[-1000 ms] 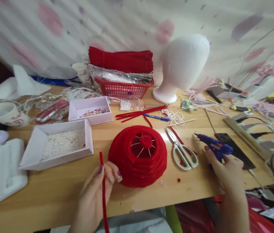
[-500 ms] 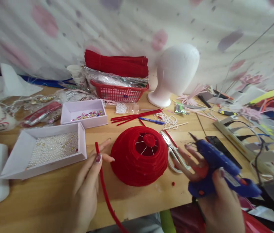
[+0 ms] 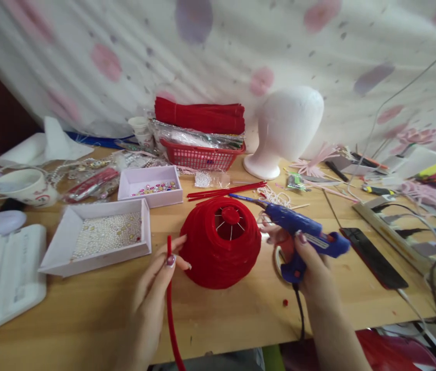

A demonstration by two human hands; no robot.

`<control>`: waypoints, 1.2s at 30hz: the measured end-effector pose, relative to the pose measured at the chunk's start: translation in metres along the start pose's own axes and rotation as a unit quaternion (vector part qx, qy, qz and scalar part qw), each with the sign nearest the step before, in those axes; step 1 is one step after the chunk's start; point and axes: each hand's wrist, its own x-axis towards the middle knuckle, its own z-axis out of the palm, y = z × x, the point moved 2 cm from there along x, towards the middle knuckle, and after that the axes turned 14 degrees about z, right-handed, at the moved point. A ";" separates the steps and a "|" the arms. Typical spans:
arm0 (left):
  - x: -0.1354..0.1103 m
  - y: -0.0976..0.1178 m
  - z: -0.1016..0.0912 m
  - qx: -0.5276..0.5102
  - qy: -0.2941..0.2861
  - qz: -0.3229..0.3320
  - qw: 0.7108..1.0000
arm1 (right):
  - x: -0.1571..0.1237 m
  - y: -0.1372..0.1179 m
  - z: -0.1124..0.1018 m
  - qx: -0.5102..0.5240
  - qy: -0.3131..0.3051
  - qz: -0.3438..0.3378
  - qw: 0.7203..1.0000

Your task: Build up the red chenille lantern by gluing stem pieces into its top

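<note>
A red dome-shaped lantern frame [image 3: 220,245] sits on the wooden table [image 3: 86,309] in front of me. My left hand [image 3: 156,288] pinches a long red pipe cleaner [image 3: 170,304] upright just left of the dome, fingertips touching its side. My right hand [image 3: 310,268] grips a blue hot glue gun [image 3: 298,232], nozzle pointing left toward the dome's top edge. White-handled scissors [image 3: 276,256] lie mostly hidden under that hand.
Two white trays hold pearls [image 3: 105,234] and coloured gems [image 3: 152,186]. A red basket [image 3: 202,152] with red pipe cleaners and a white foam head [image 3: 287,126] stand behind. Loose red pipe cleaners [image 3: 225,190], a black phone [image 3: 372,257], cables and a power strip lie right.
My right hand picked the glue gun up from the table at right and swung it left to the dome. My left hand kept the pipe cleaner beside the dome.
</note>
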 end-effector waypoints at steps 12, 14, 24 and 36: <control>-0.033 0.011 0.012 0.193 -0.024 0.162 0.967 | -0.025 -0.066 -0.005 -0.324 -0.150 -0.152 0.922; -0.033 0.010 0.010 0.215 -0.023 0.179 0.960 | -0.024 -0.068 -0.001 -0.341 -0.159 -0.167 0.911; -0.032 0.009 0.009 0.248 -0.002 0.191 0.950 | -0.013 -0.075 0.016 -0.383 -0.196 -0.189 0.883; -0.027 0.011 0.005 0.264 -0.001 0.179 0.948 | -0.010 -0.078 0.017 -0.412 -0.212 -0.203 0.863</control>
